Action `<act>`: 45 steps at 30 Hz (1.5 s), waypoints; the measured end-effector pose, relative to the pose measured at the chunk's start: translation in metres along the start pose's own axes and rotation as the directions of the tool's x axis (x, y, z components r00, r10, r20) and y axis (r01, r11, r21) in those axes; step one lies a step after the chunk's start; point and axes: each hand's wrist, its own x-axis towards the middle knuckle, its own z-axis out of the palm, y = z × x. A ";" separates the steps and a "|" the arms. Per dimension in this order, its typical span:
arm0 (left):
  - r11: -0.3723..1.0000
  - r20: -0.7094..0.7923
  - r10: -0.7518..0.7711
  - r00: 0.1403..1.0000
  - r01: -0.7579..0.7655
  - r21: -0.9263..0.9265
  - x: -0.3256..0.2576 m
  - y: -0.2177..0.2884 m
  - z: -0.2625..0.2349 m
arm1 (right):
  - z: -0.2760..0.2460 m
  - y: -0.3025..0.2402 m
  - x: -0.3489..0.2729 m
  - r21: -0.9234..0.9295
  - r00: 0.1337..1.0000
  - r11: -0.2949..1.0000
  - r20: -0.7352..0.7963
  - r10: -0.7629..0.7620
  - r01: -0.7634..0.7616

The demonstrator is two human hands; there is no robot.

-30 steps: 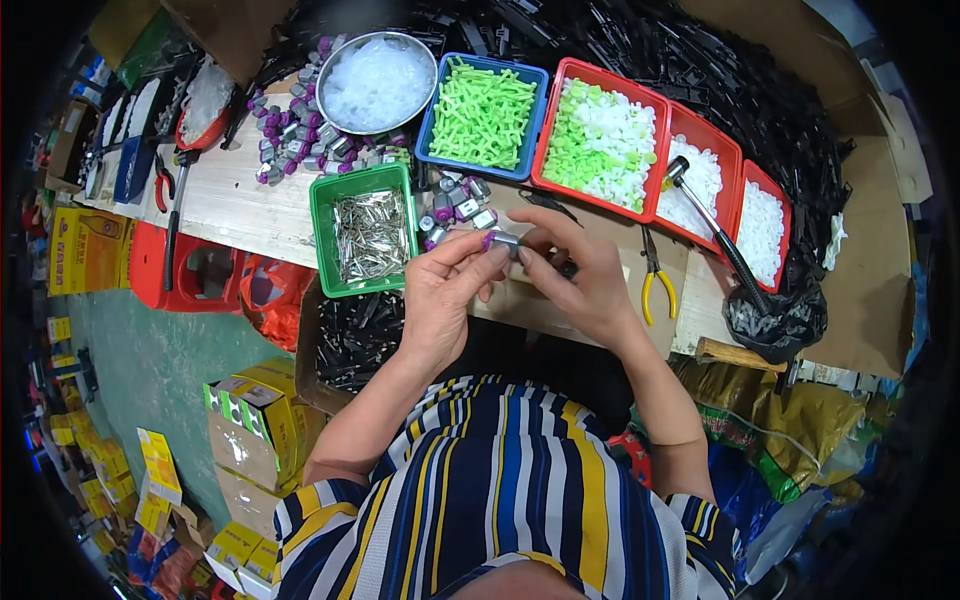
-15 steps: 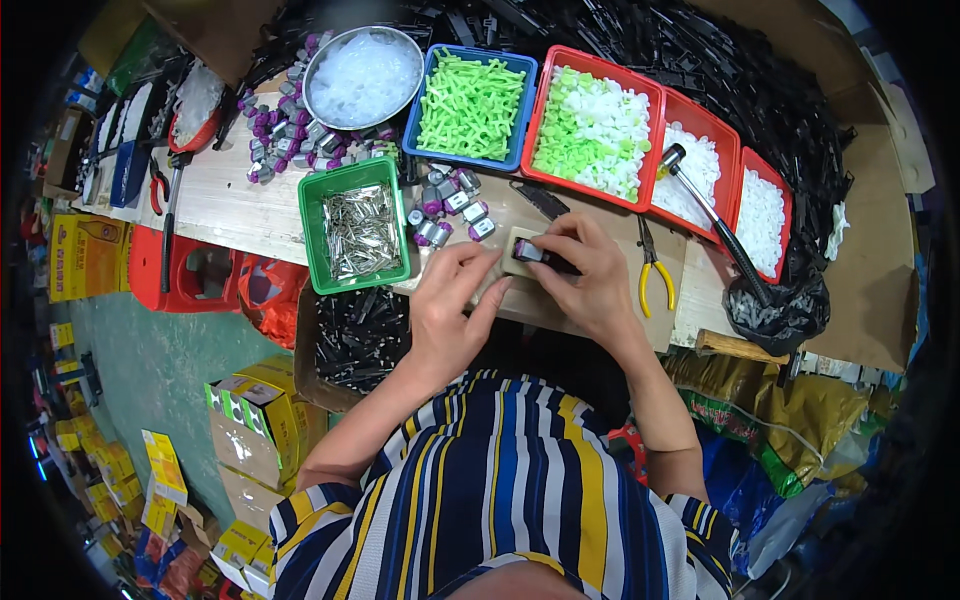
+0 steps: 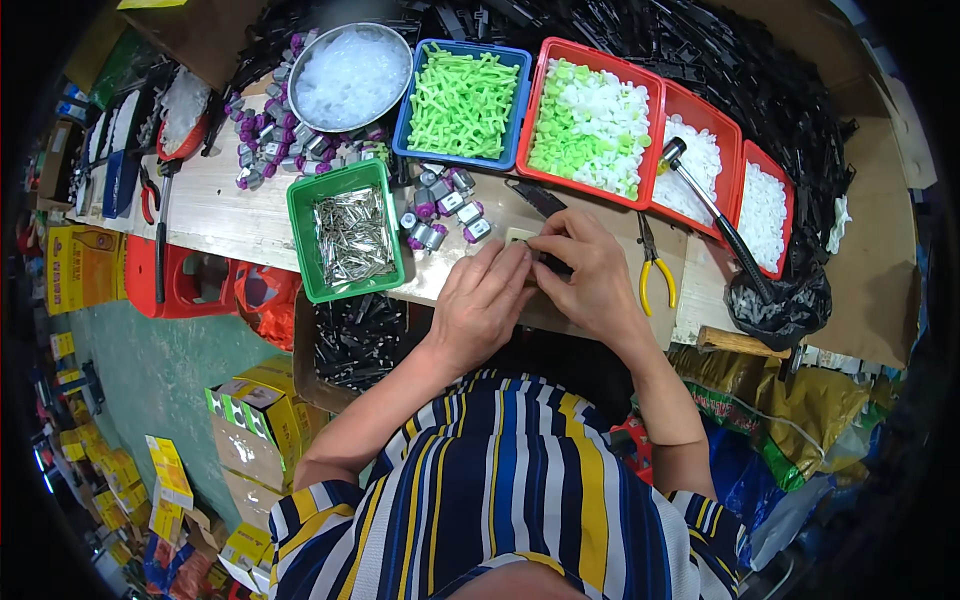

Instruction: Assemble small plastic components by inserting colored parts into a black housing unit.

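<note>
My right hand [image 3: 592, 282] pinches a small black plastic part [image 3: 553, 264] over a pale block [image 3: 516, 235] at the bench's front edge. My left hand [image 3: 480, 308] has come up against it, its fingers pressed together at the same spot. Whatever lies between those fingertips is hidden. Just beyond the left hand lie several small silver motors [image 3: 427, 236] with purple ends. A green tray [image 3: 297, 232] of thin metal pins stands to their left. Behind the right hand is a flat dark tool [image 3: 537, 197], partly covered.
Yellow-handled pliers [image 3: 657, 285] lie right of my right hand. A hammer [image 3: 715, 218] rests across the red trays [image 3: 640, 198] of white and green pieces. Behind are a blue tray [image 3: 402, 128] of green parts and a metal bowl [image 3: 350, 78]. Black parts heap along the back.
My left hand has moved right and closed in beside the right hand, covering the silver motor seen there before. The right hand stays at the block. The view has shifted slightly.
</note>
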 end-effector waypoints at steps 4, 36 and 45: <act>0.997 0.007 0.050 0.999 -0.050 0.066 -0.007 -0.009 0.004 | -0.001 0.001 -0.001 -0.021 0.999 1.000 0.026 -0.022 0.023; 0.891 0.052 -0.363 0.931 0.330 0.310 0.010 -0.077 -0.116 | -0.038 0.032 0.090 -0.146 0.997 0.989 -0.081 0.009 -0.021; 0.932 -0.107 -0.316 0.943 0.329 0.151 0.019 -0.046 -0.118 | -0.022 0.007 0.046 0.659 0.938 0.693 0.057 0.341 -0.292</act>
